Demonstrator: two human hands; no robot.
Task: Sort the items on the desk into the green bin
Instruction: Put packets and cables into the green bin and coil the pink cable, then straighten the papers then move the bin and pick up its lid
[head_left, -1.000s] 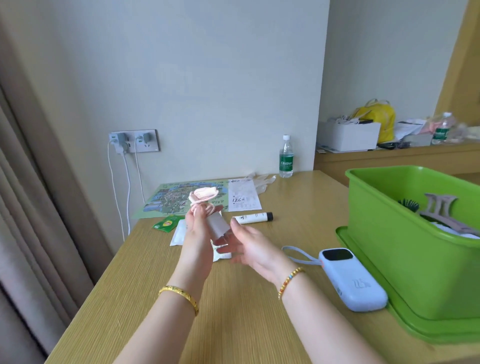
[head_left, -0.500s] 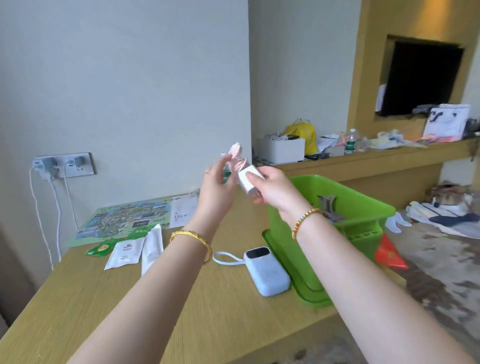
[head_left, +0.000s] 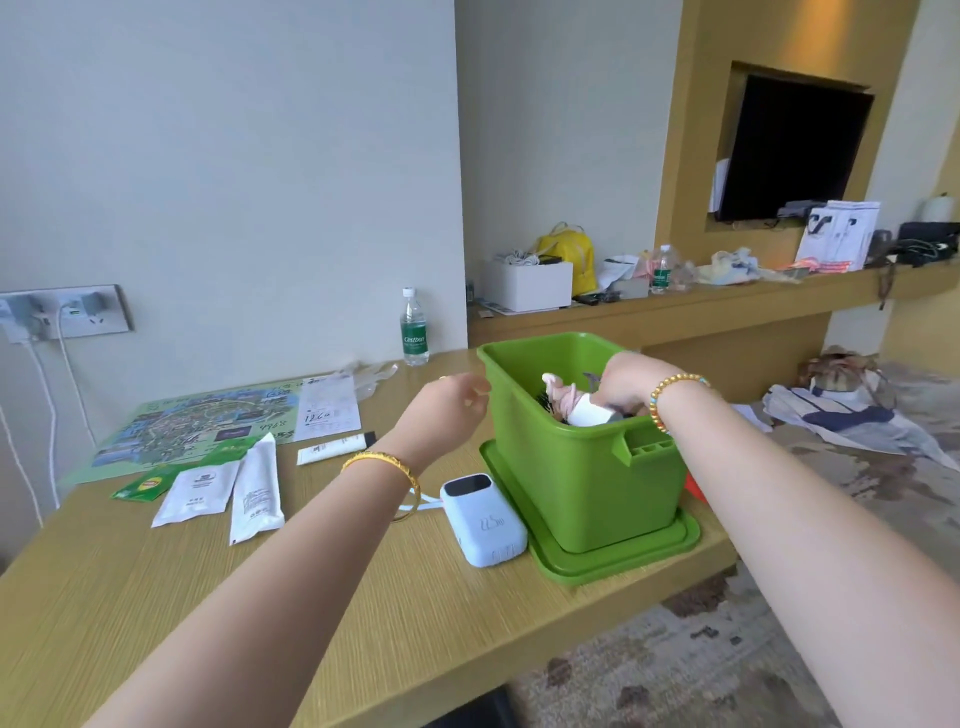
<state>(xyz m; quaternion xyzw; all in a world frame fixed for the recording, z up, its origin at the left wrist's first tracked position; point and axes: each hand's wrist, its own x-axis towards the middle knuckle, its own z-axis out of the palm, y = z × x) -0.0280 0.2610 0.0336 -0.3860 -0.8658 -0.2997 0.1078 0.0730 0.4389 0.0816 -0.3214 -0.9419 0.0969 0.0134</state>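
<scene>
Table (head_left: 260, 597): wood-grain laminate, smooth. Green bin (head_left: 582, 483): rigid glossy plastic, on its lid at right. Right hand (head_left: 621, 384) inside the bin, fingers closed on a white packet with a pink crumpled piece (head_left: 576, 408), low among the contents. Left hand (head_left: 452, 410) hovers just left of the rim, fingers loosely curled, empty. Judgement: release low, withdraw straight up. Pale blue power bank (head_left: 483, 519) near the bin, then flat white sachets (head_left: 223, 491) and a white tube (head_left: 335, 448) to the left, unsorted.
</scene>
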